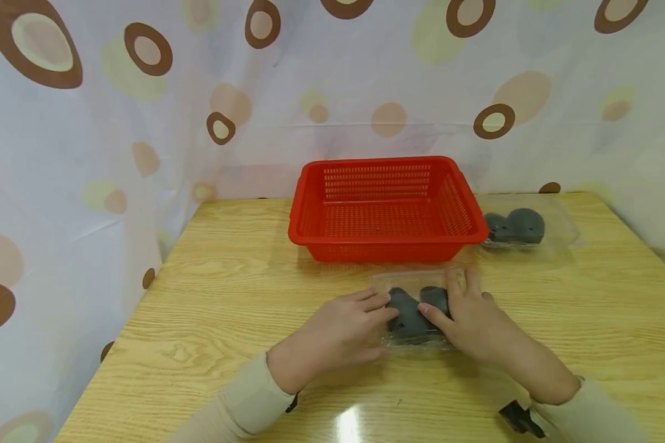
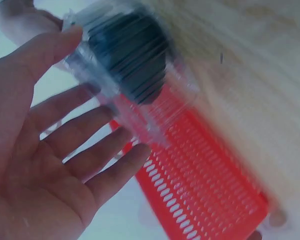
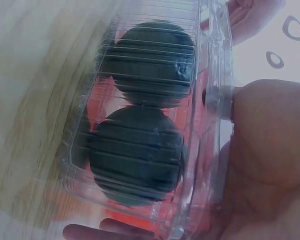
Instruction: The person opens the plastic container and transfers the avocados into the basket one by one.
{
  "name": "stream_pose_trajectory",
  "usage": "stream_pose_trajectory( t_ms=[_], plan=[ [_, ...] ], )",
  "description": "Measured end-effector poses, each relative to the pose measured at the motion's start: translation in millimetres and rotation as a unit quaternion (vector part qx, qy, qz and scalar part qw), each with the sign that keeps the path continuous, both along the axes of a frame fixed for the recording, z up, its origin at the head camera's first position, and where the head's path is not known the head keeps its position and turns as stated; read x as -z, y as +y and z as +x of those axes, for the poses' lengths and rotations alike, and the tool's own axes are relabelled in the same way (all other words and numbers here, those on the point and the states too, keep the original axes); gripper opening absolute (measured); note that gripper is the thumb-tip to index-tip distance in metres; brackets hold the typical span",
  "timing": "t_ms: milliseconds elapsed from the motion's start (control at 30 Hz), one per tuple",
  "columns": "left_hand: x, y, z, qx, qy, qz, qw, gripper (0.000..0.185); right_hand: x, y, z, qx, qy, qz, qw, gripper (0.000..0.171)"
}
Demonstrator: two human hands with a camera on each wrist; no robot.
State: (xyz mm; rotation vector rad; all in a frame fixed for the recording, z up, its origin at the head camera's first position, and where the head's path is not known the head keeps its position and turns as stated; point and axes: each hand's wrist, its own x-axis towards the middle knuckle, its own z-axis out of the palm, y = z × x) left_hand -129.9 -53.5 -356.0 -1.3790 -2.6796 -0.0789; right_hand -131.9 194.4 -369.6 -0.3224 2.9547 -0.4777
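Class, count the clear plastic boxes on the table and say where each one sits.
2. One box lies in front of the red basket, between both hands; the other box sits right of the basket.

A clear ribbed plastic clamshell box (image 1: 415,307), closed over two dark grey rounded lumps (image 3: 140,125) lying side by side, sits flat on the wooden table just in front of the red basket (image 1: 386,206).
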Motion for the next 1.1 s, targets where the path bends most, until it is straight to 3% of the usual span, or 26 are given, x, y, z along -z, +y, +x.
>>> stream_pose_trajectory(
  t_ms=[233,467,633,767,967,1100],
  plan=[
    [-11.1,-16,2.0,0.027,0.017,-0.038,0.9988,0.056,-0.6,-12,4.5,-0.006,0.009,-0.017,1.000,0.097],
    [-12.9,-26,3.9,0.041,0.054,-0.072,0.9951,0.055,-2.4,-18,8.0,-0.012,0.016,-0.055,0.998,0.096],
    [-8.9,-31,5.4,0.055,0.103,-0.054,0.9916,0.055,-3.5,-14,8.9,-0.017,0.013,-0.065,0.998,0.092],
    [-5.3,-34,5.0,0.054,0.102,-0.028,0.9930,0.057,-0.6,-5,8.8,-0.031,0.014,-0.097,0.995,0.086],
    [-4.6,-35,5.8,0.036,0.101,-0.035,0.9936,0.059,6.5,14,12.6,-0.054,0.000,-0.206,0.977,0.079],
    [-4.3,-36,6.7,0.022,0.091,-0.025,0.9953,0.059,7.4,29,15.5,-0.043,-0.053,-0.293,0.954,0.077]
  ],
)
